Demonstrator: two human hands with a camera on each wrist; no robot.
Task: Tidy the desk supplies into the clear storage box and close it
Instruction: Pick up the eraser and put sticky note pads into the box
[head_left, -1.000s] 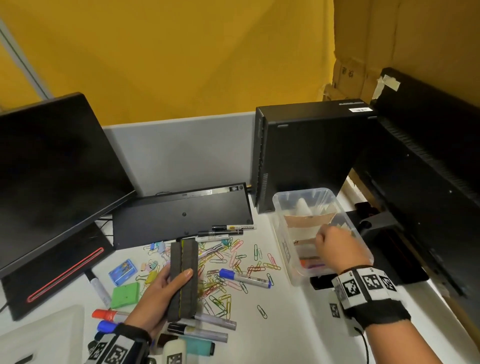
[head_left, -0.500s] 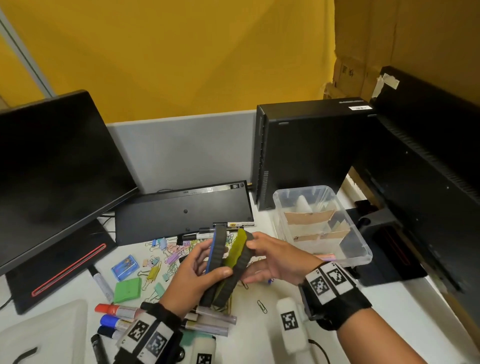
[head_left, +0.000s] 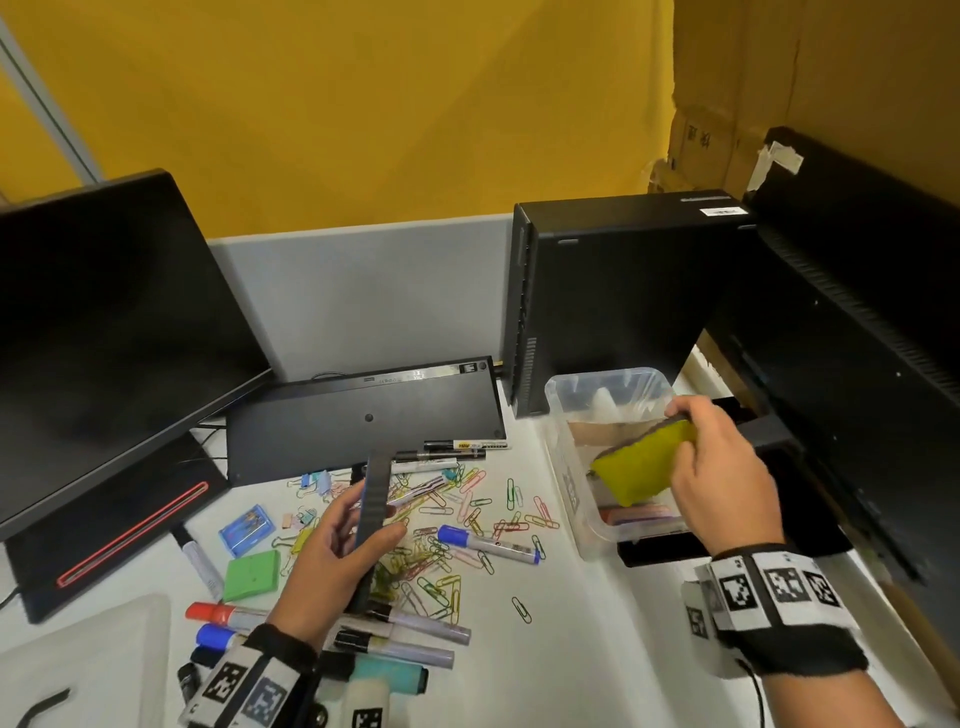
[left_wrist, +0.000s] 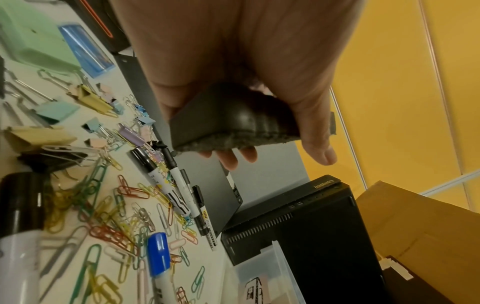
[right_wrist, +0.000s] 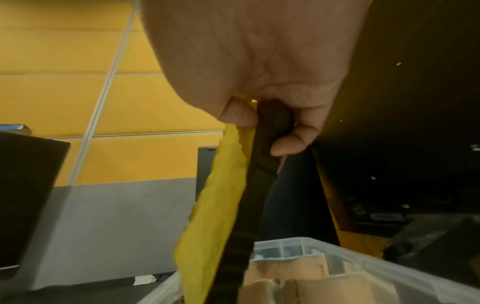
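Yellow wall panels rose behind a grey partition, and below them sat the white desk (head_left: 582, 639), crowded. My right hand (head_left: 724, 483) was over the clear plastic storage box (head_left: 563, 483) at the desk's right edge, fingers and thumb curled round a yellow-faced whiteboard eraser with a black foam back (head_left: 641, 462), pinching its upper end; the right wrist view showed it hanging tilted, lower end just inside the box's rim, above brown cardboard dividers (right_wrist: 288, 271). No lid on the box. My left hand (head_left: 332, 561) was raised over the desk's middle, thumb on one side and fingers on the other, gripping a second black foam eraser with a blue edge (head_left: 373, 525), held nearly upright; the left wrist view showed its fuzzy grey felt face against my fingertips.

Under that hand lay a scatter of coloured paper clips (head_left: 447, 561) and pastel binder clips (head_left: 314, 480). A blue-capped white marker (head_left: 488, 543) lay between the clips and the box. Toward the near edge were more markers, red-capped (head_left: 215, 613) and blue-capped (head_left: 215, 635) among them. A green flat square case (head_left: 252, 576) and a small blue transparent case (head_left: 247, 527) sat toward the left, beside a black monitor's stand (head_left: 114, 525). A black keyboard (head_left: 363, 415) leaned against the partition, and a black desktop computer tower (head_left: 613, 296) stood right behind the box.
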